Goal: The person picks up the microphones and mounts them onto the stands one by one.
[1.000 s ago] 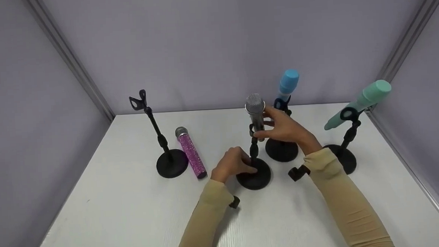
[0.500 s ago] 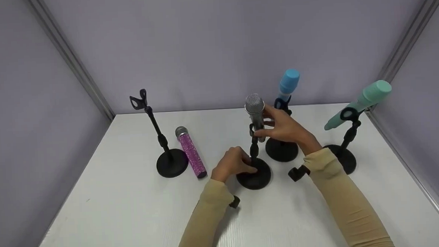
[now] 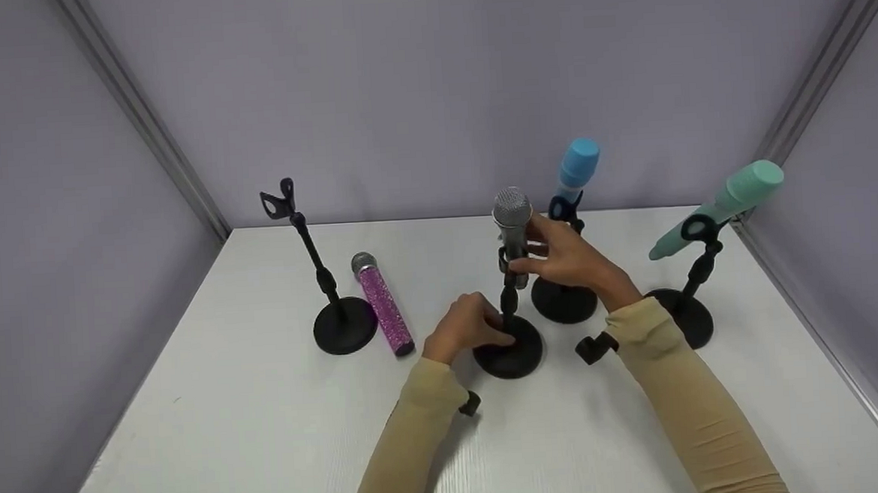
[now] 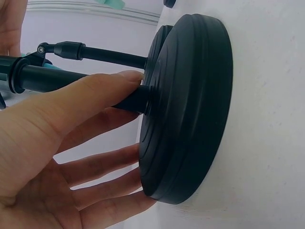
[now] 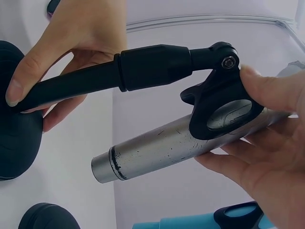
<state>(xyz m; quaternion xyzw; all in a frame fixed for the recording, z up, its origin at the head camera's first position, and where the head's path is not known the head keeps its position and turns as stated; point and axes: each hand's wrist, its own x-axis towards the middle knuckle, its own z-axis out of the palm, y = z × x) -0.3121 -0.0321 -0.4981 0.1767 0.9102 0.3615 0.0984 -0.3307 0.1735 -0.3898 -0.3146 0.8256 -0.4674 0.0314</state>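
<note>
My left hand (image 3: 467, 325) grips the lower pole of a black microphone stand (image 4: 188, 109). Its thumb and forefinger are round the pole, while the other fingers touch the edge of the round base. A scuffed silver microphone (image 5: 157, 150) lies in the stand's clip (image 5: 224, 107), its mesh head (image 3: 512, 207) up. With my right hand (image 3: 568, 253) I hold this microphone; in the right wrist view the thumb presses by the clip and the fingers lie under the silver body.
Behind stands a blue microphone (image 3: 579, 164) in its stand; to the right, a mint-green microphone (image 3: 740, 189) leans in another. On the left, a glittery pink microphone (image 3: 384, 306) lies on the white table (image 3: 253, 436) beside a stand (image 3: 344, 326) with a vacant clip. Walls enclose the back and sides.
The silver microphone has shifted very slightly right and down at the clip, with my right hand still on it. My left hand stays in place.
</note>
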